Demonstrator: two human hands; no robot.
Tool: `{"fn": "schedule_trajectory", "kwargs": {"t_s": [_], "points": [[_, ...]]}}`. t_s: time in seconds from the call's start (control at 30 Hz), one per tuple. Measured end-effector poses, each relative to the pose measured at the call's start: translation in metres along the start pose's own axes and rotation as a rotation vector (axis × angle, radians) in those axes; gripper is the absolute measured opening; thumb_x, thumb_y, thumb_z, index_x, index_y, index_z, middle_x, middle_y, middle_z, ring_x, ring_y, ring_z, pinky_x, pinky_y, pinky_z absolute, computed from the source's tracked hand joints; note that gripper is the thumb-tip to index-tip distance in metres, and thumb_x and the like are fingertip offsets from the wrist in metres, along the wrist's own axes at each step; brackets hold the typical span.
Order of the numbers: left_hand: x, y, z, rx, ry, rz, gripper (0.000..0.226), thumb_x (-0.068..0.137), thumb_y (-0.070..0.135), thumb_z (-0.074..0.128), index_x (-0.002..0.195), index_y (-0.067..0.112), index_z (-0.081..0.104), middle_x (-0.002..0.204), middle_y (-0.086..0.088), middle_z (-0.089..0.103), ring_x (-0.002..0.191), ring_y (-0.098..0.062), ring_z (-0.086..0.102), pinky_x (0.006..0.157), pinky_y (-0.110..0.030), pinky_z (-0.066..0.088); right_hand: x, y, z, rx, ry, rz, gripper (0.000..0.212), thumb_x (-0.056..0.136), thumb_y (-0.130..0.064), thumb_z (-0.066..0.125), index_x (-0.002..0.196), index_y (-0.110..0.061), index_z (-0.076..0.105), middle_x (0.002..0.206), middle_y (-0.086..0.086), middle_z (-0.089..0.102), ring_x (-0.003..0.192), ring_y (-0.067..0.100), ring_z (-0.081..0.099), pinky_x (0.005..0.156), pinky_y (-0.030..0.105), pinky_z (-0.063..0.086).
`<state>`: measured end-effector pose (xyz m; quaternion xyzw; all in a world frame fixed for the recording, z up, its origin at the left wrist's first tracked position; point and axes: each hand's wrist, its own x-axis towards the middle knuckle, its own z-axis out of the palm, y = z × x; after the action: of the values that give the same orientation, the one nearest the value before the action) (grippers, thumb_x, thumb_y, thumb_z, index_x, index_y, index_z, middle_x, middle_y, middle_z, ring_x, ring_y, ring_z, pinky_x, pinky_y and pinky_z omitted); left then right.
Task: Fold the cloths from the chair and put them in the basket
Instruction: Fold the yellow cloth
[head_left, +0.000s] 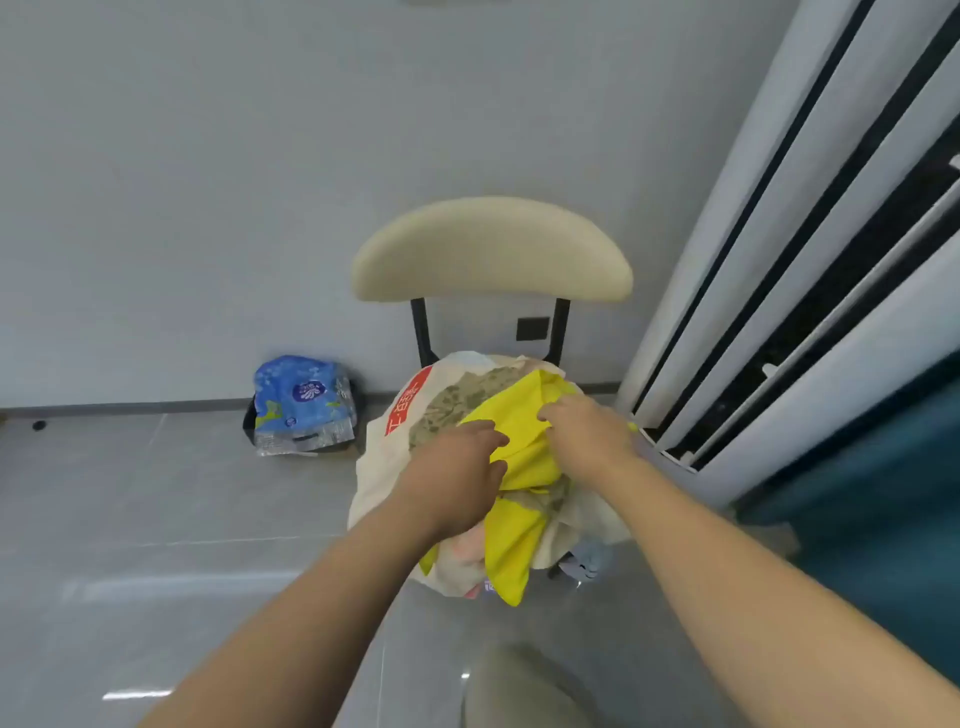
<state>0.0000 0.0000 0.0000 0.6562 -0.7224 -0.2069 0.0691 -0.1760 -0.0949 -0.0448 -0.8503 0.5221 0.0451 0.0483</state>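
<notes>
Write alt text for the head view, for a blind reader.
The left hand and right hand grip a yellow cloth atop a pile of cloths on a cream-backed chair. A blue plastic pack sits on the floor left of it.

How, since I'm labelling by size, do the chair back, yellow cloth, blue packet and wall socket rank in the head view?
1. Chair back and yellow cloth: near alike; the cloth is partly hidden, so unranked.
2. Blue packet
3. Wall socket

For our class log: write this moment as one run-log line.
left hand grips yellow cloth | right hand grips it | pile on chair
</notes>
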Motion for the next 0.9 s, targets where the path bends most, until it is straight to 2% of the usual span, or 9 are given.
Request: {"fn": "schedule_trajectory", "kwargs": {"t_s": [0.1, 0.23, 0.33, 0.43, 0.5, 0.6, 0.73, 0.8, 0.9], "points": [[0.017, -0.013, 0.043, 0.013, 0.073, -0.020, 0.038, 0.102, 0.034, 0.047, 0.138, 0.027, 0.055, 0.154, 0.005, 0.041, 0.138, -0.018, 0.041, 0.110, -0.031, 0.034, 0.027, 0.008, 0.043, -0.060, -0.007, -0.039, 0.035, 0.100, -0.023, 0.046, 0.131, -0.031, 0.062, 0.135, 0.003, 0.055, 0.127, 0.028, 0.049, 0.093, 0.040, 0.047], [0.013, -0.019, 0.081, 0.032, 0.162, -0.109, 0.035, 0.101, 0.033, 0.050, 0.133, 0.025, 0.059, 0.150, 0.004, 0.046, 0.135, -0.017, 0.045, 0.110, -0.032, 0.037, 0.037, 0.013, 0.078, -0.167, 0.101, -0.093, 0.028, 0.095, -0.015, 0.049, 0.108, -0.023, 0.073, 0.119, 0.003, 0.064, 0.113, 0.028, 0.057, 0.083, 0.037, 0.051], [-0.011, -0.005, 0.098, 0.079, 0.263, -0.166, 0.032, 0.100, 0.031, 0.051, 0.128, 0.025, 0.063, 0.145, 0.004, 0.051, 0.130, -0.016, 0.048, 0.106, -0.031, 0.039, 0.028, 0.016, 0.078, -0.028, 0.206, -0.121, 0.024, 0.093, -0.010, 0.049, 0.103, -0.018, 0.069, 0.112, 0.006, 0.066, 0.104, 0.030, 0.061, 0.070, 0.033, 0.046], [-0.036, 0.016, 0.098, 0.039, 0.323, -0.272, 0.032, 0.096, 0.030, 0.054, 0.126, 0.026, 0.063, 0.138, 0.003, 0.055, 0.124, -0.017, 0.052, 0.102, -0.033, 0.044, 0.010, 0.010, 0.052, 0.231, 0.298, -0.160, 0.019, 0.100, -0.013, 0.042, 0.108, -0.018, 0.058, 0.113, 0.008, 0.064, 0.099, 0.033, 0.059, 0.069, 0.035, 0.041], [-0.045, 0.028, 0.092, 0.073, 0.355, -0.338, 0.038, 0.093, 0.030, 0.055, 0.131, 0.025, 0.058, 0.137, 0.002, 0.056, 0.123, -0.019, 0.053, 0.099, -0.036, 0.047, -0.007, 0.000, 0.027, 0.319, 0.352, -0.242, 0.018, 0.102, -0.012, 0.039, 0.111, -0.017, 0.054, 0.112, 0.011, 0.063, 0.093, 0.034, 0.057, 0.069, 0.035, 0.041], [-0.055, 0.039, 0.079, 0.089, 0.447, -0.421, 0.052, 0.091, 0.035, 0.061, 0.140, 0.022, 0.047, 0.141, 0.000, 0.053, 0.125, -0.021, 0.053, 0.099, -0.038, 0.048, -0.032, -0.020, -0.012, 0.466, 0.446, -0.384, 0.019, 0.102, -0.012, 0.038, 0.113, -0.016, 0.053, 0.109, 0.014, 0.065, 0.095, 0.035, 0.059, 0.078, 0.043, 0.050], [-0.069, 0.053, 0.070, -0.066, 0.535, -0.493, 0.081, 0.080, 0.063, 0.068, 0.143, 0.019, 0.041, 0.137, -0.004, 0.057, 0.122, -0.025, 0.056, 0.097, -0.041, 0.051, -0.071, -0.037, -0.054, 0.570, 0.540, -0.506, 0.020, 0.103, -0.020, 0.041, 0.112, -0.014, 0.058, 0.107, 0.013, 0.066, 0.095, 0.035, 0.059, 0.077, 0.042, 0.050], [-0.076, 0.063, 0.065, -0.059, 0.565, -0.482, 0.072, 0.079, 0.066, 0.065, 0.131, 0.019, 0.049, 0.123, -0.003, 0.063, 0.110, -0.024, 0.060, 0.088, -0.041, 0.053, -0.089, -0.042, -0.070, 0.603, 0.589, -0.555, 0.018, 0.102, -0.019, 0.043, 0.109, -0.013, 0.058, 0.107, 0.011, 0.065, 0.095, 0.032, 0.058, 0.076, 0.040, 0.048], [-0.091, 0.076, 0.055, 0.031, 0.624, -0.464, 0.047, 0.083, 0.054, 0.063, 0.113, 0.020, 0.053, 0.103, 0.001, 0.063, 0.094, -0.023, 0.061, 0.078, -0.042, 0.055, -0.112, -0.044, -0.089, 0.668, 0.665, -0.615, 0.016, 0.101, -0.019, 0.045, 0.107, -0.014, 0.058, 0.108, 0.008, 0.064, 0.098, 0.028, 0.058, 0.082, 0.041, 0.049]]}}
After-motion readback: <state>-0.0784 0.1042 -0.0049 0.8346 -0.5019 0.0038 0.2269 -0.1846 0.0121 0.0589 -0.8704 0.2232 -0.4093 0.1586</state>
